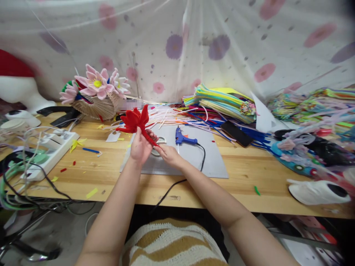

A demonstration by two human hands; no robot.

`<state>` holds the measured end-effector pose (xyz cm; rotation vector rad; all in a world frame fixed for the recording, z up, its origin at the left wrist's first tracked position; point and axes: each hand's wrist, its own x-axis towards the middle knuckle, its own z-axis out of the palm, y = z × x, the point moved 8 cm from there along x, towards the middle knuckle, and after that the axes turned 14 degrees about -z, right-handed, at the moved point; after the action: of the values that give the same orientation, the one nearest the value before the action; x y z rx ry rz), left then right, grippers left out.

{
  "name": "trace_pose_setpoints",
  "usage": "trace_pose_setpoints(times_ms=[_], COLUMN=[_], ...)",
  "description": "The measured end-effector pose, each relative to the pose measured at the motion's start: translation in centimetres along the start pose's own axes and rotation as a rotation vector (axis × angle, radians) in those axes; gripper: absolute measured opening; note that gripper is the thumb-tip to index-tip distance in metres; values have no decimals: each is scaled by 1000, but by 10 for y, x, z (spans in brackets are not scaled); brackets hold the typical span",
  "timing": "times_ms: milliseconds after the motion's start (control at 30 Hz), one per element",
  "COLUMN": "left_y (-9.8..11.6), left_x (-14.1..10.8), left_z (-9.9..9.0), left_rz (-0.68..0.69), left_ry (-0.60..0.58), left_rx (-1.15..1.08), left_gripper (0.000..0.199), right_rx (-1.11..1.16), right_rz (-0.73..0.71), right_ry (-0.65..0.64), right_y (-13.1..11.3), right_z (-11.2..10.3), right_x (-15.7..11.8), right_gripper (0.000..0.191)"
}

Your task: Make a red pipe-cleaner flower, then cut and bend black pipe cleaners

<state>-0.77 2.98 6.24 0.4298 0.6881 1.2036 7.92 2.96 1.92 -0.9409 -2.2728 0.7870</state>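
Observation:
A red pipe-cleaner flower (135, 119) with pointed petals is held up above the wooden table, its head tilted to the left. My left hand (142, 143) is closed around the red stem just under the petals. Lower down, my right hand (168, 154) pinches the stem's end between thumb and fingers. Behind my hands, partly covered, a pair of scissors (161, 140) with pale handles lies on a grey mat (206, 160). Right of it on the mat is a blue glue gun (185, 137) with a black cord.
At the back left, pink flowers (97, 83) top a folded-slat fan. A white power strip (51, 155) with tangled cables lies left. Bundles of pipe cleaners (222, 103), a black phone (236, 133) and a white shoe-shaped object (318, 192) occupy the right.

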Motion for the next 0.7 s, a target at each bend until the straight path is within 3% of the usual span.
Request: trace_pose_setpoints(times_ms=[133, 267, 367, 467, 567, 700], left_y=[16, 36, 47, 51, 51, 61], left_x=[-7, -14, -17, -17, -13, -7], left_z=[-10, -24, -26, -23, -24, -33], left_rz=[31, 29, 19, -20, -63, 25], left_ry=[4, 41, 34, 29, 69, 210], left_rx=[-28, 33, 118, 246, 419, 754], left_gripper=[40, 39, 36, 36, 39, 31], right_rx=[432, 541, 260, -244, -542, -620], right_rz=[-129, -79, -38, -46, -14, 35], right_ry=[55, 369, 561, 612, 514, 394], right_y=[-1, 26, 45, 54, 71, 93], right_z=[3, -33, -71, -94, -89, -75], right_x=[5, -3, -20, -39, -46, -44], right_gripper=[54, 65, 56, 35, 32, 46])
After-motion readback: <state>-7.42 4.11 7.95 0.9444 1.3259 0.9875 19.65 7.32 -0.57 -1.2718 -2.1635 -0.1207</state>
